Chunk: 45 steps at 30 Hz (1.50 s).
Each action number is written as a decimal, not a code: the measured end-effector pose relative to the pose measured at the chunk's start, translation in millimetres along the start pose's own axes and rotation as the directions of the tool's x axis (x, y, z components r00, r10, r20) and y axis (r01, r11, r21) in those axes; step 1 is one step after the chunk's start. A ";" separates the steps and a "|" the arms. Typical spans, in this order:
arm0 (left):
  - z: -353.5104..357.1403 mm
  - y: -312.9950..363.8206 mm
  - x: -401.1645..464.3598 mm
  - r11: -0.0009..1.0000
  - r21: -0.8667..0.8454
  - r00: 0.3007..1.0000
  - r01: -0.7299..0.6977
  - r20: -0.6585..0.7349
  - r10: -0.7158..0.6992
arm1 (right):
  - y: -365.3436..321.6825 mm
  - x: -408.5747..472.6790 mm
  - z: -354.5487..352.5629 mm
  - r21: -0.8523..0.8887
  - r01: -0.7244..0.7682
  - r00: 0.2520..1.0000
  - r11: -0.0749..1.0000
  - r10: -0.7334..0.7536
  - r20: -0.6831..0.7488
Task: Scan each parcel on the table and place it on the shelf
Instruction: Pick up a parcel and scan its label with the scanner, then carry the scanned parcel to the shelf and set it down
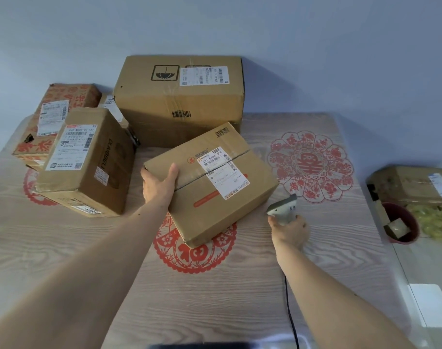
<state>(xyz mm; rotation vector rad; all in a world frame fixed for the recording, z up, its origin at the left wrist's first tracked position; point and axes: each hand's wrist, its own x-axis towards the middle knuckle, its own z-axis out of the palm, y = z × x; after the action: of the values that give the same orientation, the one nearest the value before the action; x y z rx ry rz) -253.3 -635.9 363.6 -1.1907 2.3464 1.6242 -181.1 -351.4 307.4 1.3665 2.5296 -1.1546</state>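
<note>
A brown cardboard parcel (pixel 222 197) with a white shipping label lies tilted in the middle of the table (pixel 215 285). My left hand (pixel 159 183) grips its left edge, thumb on top. My right hand (pixel 289 230) holds a grey barcode scanner (pixel 283 206) just right of the parcel, its head pointing toward the parcel's side. The scanner's black cable (pixel 290 311) trails back along the table. Behind stand a large box (pixel 179 102) and, at the left, several smaller boxes (pixel 89 159) stacked together.
A wood-grain table cover carries red paper-cut patterns (pixel 310 167). At the right edge sit another taped box (pixel 414 183), a dark red bowl (pixel 399 222) and a yellow-green heap (pixel 434 220). A plain wall rises behind the table.
</note>
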 end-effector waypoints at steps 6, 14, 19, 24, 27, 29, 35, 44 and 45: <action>-6.7 2.0 -7.9 0.999 0.011 0.999 0.035 0.025 -0.035 | -43.5 -16.9 -15.0 0.123 0.247 0.952 0.961 -0.216 -0.218; -13.0 -16.0 -42.2 0.996 -0.045 0.991 0.078 0.111 -0.072 | -89.4 -19.8 -8.0 0.255 0.253 0.946 0.933 -0.294 0.139; -14.3 -24.2 -57.0 0.997 -0.038 0.977 0.063 0.208 -0.054 | -95.6 -26.4 -6.2 0.247 0.287 0.940 0.925 -0.322 0.115; -25.8 -25.1 -66.4 0.997 -0.068 0.975 0.023 0.223 -0.007 | -95.7 -38.0 -12.2 0.275 0.297 0.942 0.915 -0.327 0.071; -37.8 -26.9 -73.1 0.994 -0.108 0.971 0.016 0.240 0.011 | -94.4 -50.9 -16.8 0.281 0.313 0.942 0.907 -0.335 0.033; -48.5 -28.0 -78.9 0.989 -0.150 0.971 0.005 0.238 0.032 | -95.7 -64.0 -22.0 0.290 0.328 0.939 0.899 -0.344 0.004; -93.9 -17.1 -106.4 0.969 -0.222 0.967 -0.112 0.199 0.157 | -104.3 -115.3 -47.0 0.333 0.405 0.913 0.851 -0.397 -0.097; -194.1 6.4 -158.4 0.913 -0.298 0.955 -0.277 0.016 0.295 | -127.6 -208.4 -70.7 0.483 0.495 0.859 0.722 -0.491 -0.145; -206.7 7.6 -161.9 0.904 -0.309 0.952 -0.295 -0.014 0.305 | -133.5 -218.9 -70.3 0.503 0.504 0.850 0.702 -0.506 -0.146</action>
<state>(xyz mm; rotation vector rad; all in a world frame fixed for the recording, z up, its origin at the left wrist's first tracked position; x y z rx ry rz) -68.4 -713.0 533.5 -0.8545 2.4141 2.1583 -125.2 -505.9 516.5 0.6833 2.7945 -2.0720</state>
